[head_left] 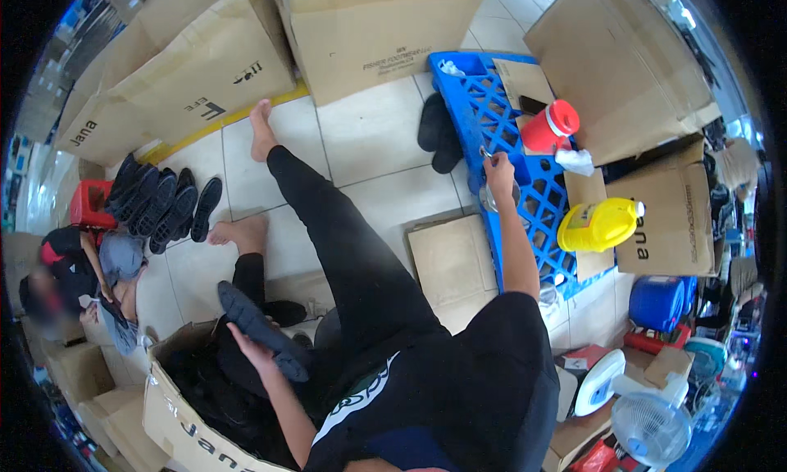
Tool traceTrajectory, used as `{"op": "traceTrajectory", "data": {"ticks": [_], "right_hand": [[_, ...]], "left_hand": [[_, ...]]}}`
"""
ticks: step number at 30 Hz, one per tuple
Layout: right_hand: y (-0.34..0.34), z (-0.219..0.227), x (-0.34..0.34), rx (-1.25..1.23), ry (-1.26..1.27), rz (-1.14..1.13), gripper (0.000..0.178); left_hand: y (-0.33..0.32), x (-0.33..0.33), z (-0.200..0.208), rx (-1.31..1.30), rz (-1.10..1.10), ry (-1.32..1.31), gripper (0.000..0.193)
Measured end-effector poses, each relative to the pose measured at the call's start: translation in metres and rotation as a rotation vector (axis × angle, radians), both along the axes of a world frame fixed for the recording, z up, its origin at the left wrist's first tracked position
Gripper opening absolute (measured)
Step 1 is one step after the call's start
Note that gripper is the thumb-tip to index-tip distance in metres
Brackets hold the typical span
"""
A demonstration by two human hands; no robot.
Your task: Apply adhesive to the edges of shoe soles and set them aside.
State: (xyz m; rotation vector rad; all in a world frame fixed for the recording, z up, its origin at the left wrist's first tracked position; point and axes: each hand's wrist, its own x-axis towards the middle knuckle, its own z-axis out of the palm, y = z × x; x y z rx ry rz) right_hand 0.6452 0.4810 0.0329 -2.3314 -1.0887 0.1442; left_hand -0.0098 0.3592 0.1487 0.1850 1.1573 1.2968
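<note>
My left hand (252, 347) holds a black shoe (266, 331) with its dark sole showing, above an open cardboard box (182, 406) of black items beside my leg. Out to the right, my right hand (499, 177) is closed over the near edge of a blue plastic pallet (537, 195). Something small and shiny shows at its fingertips, too small to name. A clear container, partly hidden, sits under that hand. Two dark slippers (439, 132) lie on the floor against the pallet.
On the pallet stand a red jug (551, 128) with a white band and a yellow bottle (597, 225). Several black shoes (168, 206) line the floor at left, near a seated person (78, 267). Large cardboard boxes (377, 42) stand ahead; a white fan (652, 427) is at lower right.
</note>
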Motion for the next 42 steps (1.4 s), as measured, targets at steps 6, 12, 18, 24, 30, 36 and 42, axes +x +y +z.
{"op": "traceTrajectory", "data": {"ticks": [6,12,18,24,30,36,42], "right_hand": [[-0.127,0.038,-0.058,0.464,0.977,-0.057,0.019],[-0.17,0.046,-0.19,0.42,1.849,-0.113,0.018],[-0.111,0.115,-0.314,0.232,2.155,0.157,0.019],[-0.094,0.133,-0.425,-0.209,2.2,0.432,0.024],[-0.098,0.124,-0.422,-0.18,2.188,0.496,0.025],[-0.088,0.127,-0.393,-0.104,2.057,0.527,0.033],[-0.035,0.13,-0.397,0.017,2.058,0.67,0.028]], "left_hand": [[-0.034,0.081,-0.022,-0.199,0.042,-0.204,0.059],[-0.021,0.092,0.03,0.047,-0.416,0.011,0.072],[-0.034,0.075,0.079,0.826,-0.422,0.087,0.066],[-0.048,0.065,0.043,0.234,0.078,-0.298,0.059],[-0.056,0.08,-0.008,0.0,-0.071,-0.214,0.064],[-0.059,0.083,0.006,0.006,-0.295,-0.202,0.073],[-0.068,0.07,0.041,0.085,-0.231,-0.269,0.071]]}}
